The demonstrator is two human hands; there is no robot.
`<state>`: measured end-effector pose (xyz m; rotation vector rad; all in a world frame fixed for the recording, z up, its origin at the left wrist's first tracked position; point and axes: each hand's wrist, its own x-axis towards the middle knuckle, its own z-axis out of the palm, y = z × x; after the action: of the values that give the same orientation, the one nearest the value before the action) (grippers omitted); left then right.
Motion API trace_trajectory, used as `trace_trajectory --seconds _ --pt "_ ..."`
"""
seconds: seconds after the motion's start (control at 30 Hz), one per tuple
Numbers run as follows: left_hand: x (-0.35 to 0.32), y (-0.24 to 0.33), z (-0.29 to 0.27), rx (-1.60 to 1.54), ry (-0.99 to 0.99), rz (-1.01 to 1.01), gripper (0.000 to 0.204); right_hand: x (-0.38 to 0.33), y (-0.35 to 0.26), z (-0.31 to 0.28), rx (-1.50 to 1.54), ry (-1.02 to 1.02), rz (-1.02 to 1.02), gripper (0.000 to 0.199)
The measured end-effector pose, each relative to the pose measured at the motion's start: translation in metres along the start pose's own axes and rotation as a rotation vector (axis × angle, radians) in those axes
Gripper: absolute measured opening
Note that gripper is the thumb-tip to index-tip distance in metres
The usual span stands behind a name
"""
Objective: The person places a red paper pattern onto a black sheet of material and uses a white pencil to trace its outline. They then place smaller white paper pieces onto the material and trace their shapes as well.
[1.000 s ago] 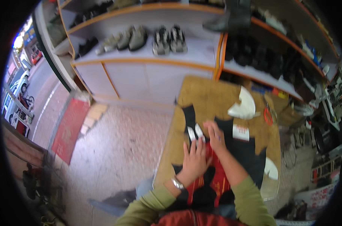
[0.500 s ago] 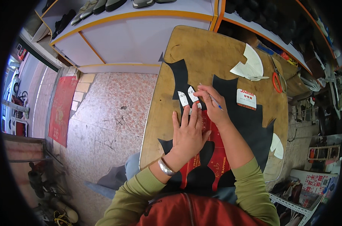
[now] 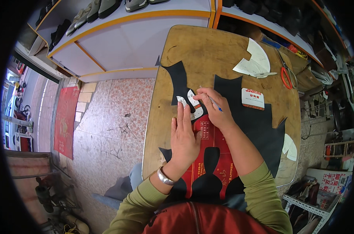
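My left hand lies flat with its fingers stretched forward, the fingertips resting on a small white U-shaped paper pattern. That pattern lies on black sheet material. Just to its right, my right hand is closed round a slim pen with a blue end, held slanting beside the pattern's right arm. Where the pen's point meets the surface is too small to make out. Under my wrists a red printed sheet shows between black cut shapes.
The wooden table also bears a large white pattern piece, red-handled scissors, a white-and-red card and another white piece at the right edge. Shoe shelves stand behind. A red mat lies left.
My left hand has turned and drawn its fingers together along the pattern's left side, uncovering more of the pattern and red sheet. The right hand stays beside the pattern with the pen.
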<state>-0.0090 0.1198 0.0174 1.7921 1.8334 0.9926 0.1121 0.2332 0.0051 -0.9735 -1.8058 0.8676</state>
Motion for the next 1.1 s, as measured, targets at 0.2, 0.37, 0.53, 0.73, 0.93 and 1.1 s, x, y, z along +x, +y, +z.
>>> trace_trajectory --seconds 0.2,0.37,0.53,0.73,0.93,1.1 --pt "-0.0023 -0.0019 0.002 0.269 -0.105 0.104 0.063 0.0006 -0.0002 -0.0014 -0.042 -0.011 -0.036 0.019" --pt "-0.004 -0.0003 0.0024 0.369 -0.099 0.14 0.055 0.0012 -0.0024 -0.001 -0.073 -0.023 -0.074 0.018" --pt "-0.0042 0.0014 0.0024 0.395 -0.107 0.149 0.056 0.0004 -0.0039 -0.0017 -0.005 -0.026 0.012 0.017" --pt "-0.0044 0.0028 0.0005 0.384 -0.102 0.146 0.056 -0.001 -0.0012 0.001 -0.015 -0.004 0.012 0.017" --pt "-0.0048 0.0012 0.0026 0.384 -0.078 0.158 0.06 -0.0003 -0.0043 0.0003 -0.066 -0.019 0.008 0.016" --pt "-0.005 0.0009 0.0026 0.376 -0.063 0.162 0.058 0.0001 -0.0059 0.0021 -0.113 -0.01 -0.026 0.016"
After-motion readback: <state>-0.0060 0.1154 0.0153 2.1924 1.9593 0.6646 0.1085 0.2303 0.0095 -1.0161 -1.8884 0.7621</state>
